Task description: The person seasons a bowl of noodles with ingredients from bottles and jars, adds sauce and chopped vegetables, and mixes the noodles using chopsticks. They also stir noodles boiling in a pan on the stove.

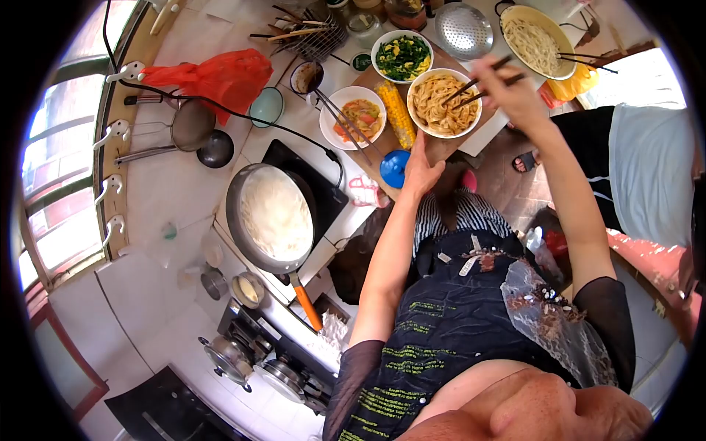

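Observation:
A white bowl of noodles (444, 103) sits on the wooden board. My left hand (423, 170) is at the bowl's near side, a finger against its rim; its other fingers are partly hidden beneath. Above the bowl, my right hand (515, 95) is closed around dark chopsticks (465, 94), whose tips are in the noodles. Beside the bowl lie a corn cob (397, 114) and a blue round lid (395, 169). A bowl of greens and egg (403, 57) stands behind, and a plate of reddish-orange food (359, 117) with chopsticks across it stands to the left.
A pan of pale, steaming food (273, 213) rests on the black cooktop, its orange handle (305, 301) pointing towards me. A yellow pot of noodles (535, 45) and a metal strainer (464, 31) are at the back. Another person (651, 165) stands at the right.

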The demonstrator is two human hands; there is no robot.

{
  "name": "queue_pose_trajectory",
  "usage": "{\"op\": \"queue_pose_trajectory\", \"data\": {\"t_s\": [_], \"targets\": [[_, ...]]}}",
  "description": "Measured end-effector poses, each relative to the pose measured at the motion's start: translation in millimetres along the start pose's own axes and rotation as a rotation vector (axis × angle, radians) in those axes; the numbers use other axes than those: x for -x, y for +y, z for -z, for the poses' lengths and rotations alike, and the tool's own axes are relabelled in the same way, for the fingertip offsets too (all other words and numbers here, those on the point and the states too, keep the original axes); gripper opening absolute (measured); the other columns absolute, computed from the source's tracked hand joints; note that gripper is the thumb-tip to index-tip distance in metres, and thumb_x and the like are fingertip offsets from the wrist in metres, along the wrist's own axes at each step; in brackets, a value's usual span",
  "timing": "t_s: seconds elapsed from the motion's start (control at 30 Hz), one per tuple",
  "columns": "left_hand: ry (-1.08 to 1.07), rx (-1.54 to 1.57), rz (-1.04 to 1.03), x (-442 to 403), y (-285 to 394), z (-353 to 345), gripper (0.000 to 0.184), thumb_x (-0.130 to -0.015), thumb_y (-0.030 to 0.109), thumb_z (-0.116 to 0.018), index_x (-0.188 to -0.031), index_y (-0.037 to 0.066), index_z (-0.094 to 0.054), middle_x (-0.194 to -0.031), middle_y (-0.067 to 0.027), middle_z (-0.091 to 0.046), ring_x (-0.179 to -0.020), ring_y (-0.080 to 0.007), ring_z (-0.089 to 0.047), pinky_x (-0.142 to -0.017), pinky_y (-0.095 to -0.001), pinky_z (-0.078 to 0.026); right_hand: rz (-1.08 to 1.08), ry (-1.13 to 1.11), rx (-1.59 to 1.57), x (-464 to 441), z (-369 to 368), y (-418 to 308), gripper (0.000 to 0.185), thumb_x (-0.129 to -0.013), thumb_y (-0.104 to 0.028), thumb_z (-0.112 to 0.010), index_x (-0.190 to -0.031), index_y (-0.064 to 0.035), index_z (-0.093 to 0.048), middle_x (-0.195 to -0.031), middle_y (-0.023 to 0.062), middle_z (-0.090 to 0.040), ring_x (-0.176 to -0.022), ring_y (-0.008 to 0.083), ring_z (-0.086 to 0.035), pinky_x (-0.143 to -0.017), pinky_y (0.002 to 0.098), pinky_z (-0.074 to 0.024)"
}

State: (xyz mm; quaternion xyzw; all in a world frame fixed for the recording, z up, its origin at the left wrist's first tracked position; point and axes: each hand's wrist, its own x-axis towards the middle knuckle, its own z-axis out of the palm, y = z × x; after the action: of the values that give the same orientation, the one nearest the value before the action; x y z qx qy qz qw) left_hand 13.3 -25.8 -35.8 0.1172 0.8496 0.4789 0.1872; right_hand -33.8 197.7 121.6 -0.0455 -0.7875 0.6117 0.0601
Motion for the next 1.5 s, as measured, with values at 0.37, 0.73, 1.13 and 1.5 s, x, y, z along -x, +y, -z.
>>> {"op": "queue_pose_trajectory", "data": {"t_s": [0.37,0.73,1.13,1.5], "targets": [[-0.013,-0.045,0.033,2.1,7.9,3.1,0.092,-0.067,0.014,-0.064,-0.141,0.001,-0.011,-0.137,-0.0257,-0.032,-0.127,-0.0362,-0.032,-0.104,-0.0369,-0.030,-0.340,0.297,-0.397,22.0,-18.8,112.3,0.031,-0.094,-0.030,-0.045,-0.097,-0.0009,-0.055,-0.083,0.0108,-0.062,-0.047,0.0151,-0.059,-0.041,0.0213,-0.0483],[-0.008,-0.061,0.016,1.1,5.6,2.2,0.091,-0.068,0.014,-0.064,-0.141,0.002,-0.011,-0.137,-0.0255,-0.032,-0.127,-0.0361,-0.032,-0.104,-0.0369,-0.029,-0.530,0.511,-0.849,19.2,-11.8,164.7,0.034,-0.090,-0.032,-0.050,-0.082,0.0010,-0.053,-0.069,0.0149,-0.060,-0.051,0.0245,-0.062,-0.045,0.0286,-0.0546],[-0.022,-0.028,0.050,0.5,5.8,2.0,0.091,-0.067,0.012,-0.064,-0.141,0.002,-0.011,-0.136,-0.0238,-0.033,-0.126,-0.0342,-0.034,-0.103,-0.0365,-0.031,-0.219,0.194,-0.370,0.8,-60.3,59.1,0.034,-0.088,-0.032,-0.055,-0.089,0.0009,-0.060,-0.070,0.0111,-0.062,-0.052,0.0170,-0.062,-0.044,0.0228,-0.0499],[-0.012,-0.016,0.036,1.9,8.6,3.9,0.091,-0.067,0.012,-0.064,-0.141,0.002,-0.011,-0.135,-0.0244,-0.034,-0.125,-0.0346,-0.036,-0.102,-0.0369,-0.032,-0.269,0.163,-0.283,26.9,0.6,26.2,0.031,-0.092,-0.031,-0.049,-0.097,-0.0024,-0.059,-0.084,0.0077,-0.063,-0.044,0.0081,-0.053,-0.039,0.0168,-0.0411]]}}
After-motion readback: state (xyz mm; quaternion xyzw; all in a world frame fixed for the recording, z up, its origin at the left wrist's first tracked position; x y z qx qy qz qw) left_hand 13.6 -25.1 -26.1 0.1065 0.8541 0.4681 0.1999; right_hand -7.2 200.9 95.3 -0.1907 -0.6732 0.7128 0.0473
